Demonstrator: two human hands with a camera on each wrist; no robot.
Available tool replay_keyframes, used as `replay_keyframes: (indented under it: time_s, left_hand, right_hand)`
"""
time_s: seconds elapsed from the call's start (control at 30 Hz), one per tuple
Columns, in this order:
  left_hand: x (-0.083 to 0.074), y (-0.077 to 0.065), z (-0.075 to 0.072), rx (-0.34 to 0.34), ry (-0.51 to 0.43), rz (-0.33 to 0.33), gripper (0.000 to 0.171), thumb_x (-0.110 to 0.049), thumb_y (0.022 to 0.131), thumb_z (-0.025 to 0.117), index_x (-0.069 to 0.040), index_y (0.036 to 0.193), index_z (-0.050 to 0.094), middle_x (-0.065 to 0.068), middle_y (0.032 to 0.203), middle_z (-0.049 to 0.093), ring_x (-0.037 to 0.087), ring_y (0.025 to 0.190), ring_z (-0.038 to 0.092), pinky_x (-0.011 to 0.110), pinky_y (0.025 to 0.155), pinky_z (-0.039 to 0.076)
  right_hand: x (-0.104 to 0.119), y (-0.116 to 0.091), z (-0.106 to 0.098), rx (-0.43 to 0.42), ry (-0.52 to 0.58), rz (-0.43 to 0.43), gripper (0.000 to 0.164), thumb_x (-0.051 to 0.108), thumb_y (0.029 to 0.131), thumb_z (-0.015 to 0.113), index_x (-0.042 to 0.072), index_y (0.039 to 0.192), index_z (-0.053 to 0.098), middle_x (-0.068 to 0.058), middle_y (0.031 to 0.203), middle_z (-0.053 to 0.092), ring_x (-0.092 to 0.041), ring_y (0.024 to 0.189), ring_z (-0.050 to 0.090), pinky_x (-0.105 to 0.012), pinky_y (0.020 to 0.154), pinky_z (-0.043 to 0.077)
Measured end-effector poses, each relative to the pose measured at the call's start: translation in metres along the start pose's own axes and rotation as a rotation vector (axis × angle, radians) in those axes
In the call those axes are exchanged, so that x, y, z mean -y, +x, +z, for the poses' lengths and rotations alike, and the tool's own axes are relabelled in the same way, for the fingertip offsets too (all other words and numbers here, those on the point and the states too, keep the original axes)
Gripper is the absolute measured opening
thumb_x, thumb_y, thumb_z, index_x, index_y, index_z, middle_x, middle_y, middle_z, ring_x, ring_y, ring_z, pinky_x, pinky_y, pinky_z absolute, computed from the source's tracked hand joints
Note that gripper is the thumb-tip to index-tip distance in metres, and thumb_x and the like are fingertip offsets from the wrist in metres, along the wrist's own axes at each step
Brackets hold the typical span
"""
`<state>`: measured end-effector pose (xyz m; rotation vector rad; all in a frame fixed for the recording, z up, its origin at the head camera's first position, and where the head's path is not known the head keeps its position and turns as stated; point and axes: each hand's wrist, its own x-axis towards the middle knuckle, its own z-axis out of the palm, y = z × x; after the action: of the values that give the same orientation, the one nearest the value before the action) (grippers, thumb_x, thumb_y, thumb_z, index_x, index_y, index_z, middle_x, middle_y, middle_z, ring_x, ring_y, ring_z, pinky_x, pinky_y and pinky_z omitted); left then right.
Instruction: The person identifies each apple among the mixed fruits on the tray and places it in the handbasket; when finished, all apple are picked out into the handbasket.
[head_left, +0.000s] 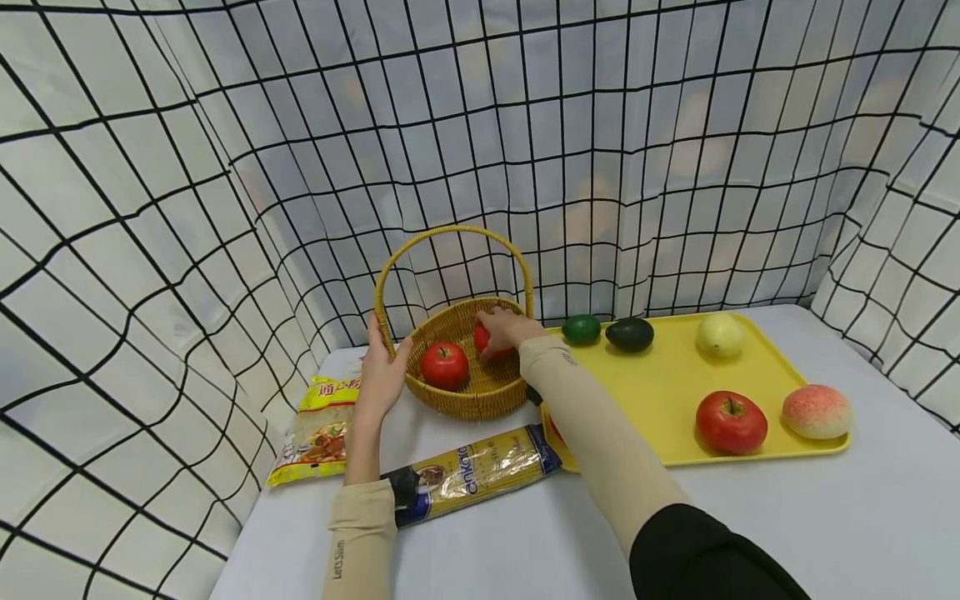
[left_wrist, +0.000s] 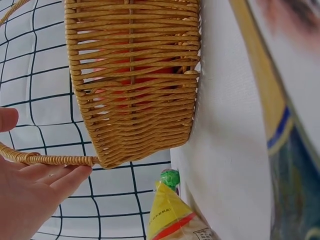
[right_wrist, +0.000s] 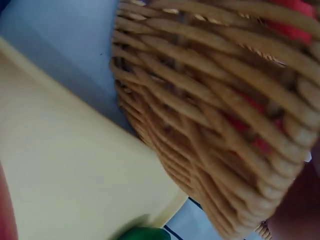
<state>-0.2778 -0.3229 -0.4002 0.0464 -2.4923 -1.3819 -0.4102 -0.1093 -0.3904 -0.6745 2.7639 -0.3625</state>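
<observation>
A wicker basket (head_left: 468, 406) with a tall handle stands on the table, a red apple (head_left: 444, 367) in its left side. My right hand (head_left: 507, 327) reaches inside and holds a second red apple (head_left: 482, 337) with its fingers, which partly hide it. At the basket's left, my left hand (head_left: 384, 375) touches the base of the handle (left_wrist: 65, 160). Its fingers lie extended along one side of the handle, and the thumb stands apart from it. In the right wrist view the basket wall (right_wrist: 210, 110) hides most of the right hand.
Right of the basket lies a yellow tray (head_left: 637, 408) with a green avocado (head_left: 582, 330), a dark avocado (head_left: 630, 334), a pale yellow-green fruit (head_left: 721, 334), a red apple (head_left: 731, 422) and a peach (head_left: 817, 412). A yellow food bag (head_left: 318, 425) and a pasta packet (head_left: 480, 473) lie nearby. Black netting (head_left: 555, 150) surrounds the table.
</observation>
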Motion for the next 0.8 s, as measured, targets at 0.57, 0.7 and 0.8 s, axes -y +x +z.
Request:
replay_keyframes:
  time_s: [0.57,0.7,0.8]
  left_hand:
    - [0.000,0.001,0.000,0.008,0.012,-0.003,0.083,-0.038,0.109,0.045,-0.021,0.165,-0.014,0.020,0.172,0.010,0.041,0.159,0.018,0.060,0.127,0.022]
    - [0.002,0.001,0.001,0.013,0.014,0.003,0.083,-0.038,0.109,0.044,-0.022,0.165,-0.016,0.020,0.173,0.010,0.042,0.158,0.019,0.061,0.126,0.022]
    - [0.002,0.002,0.001,0.009,0.023,0.006,0.083,-0.039,0.109,0.043,-0.022,0.165,-0.016,0.020,0.173,0.009,0.042,0.158,0.019,0.061,0.126,0.022]
  right_hand:
    - [-0.008,-0.012,0.013,-0.036,-0.088,-0.145,0.074,0.040,0.104,0.059,0.018,0.165,0.024,-0.014,0.174,0.007,-0.034,0.162,0.005,-0.056,0.128,0.023]
    - [-0.019,-0.027,0.022,-0.130,-0.049,-0.284,0.067,0.040,0.106,0.055,0.013,0.162,0.030,-0.018,0.172,0.013,-0.038,0.161,0.009,-0.058,0.127,0.025]
    - [-0.024,-0.050,0.022,-0.143,-0.007,-0.333,0.068,0.038,0.106,0.055,0.011,0.162,0.029,-0.021,0.171,0.015,-0.041,0.160,0.012,-0.059,0.126,0.026]
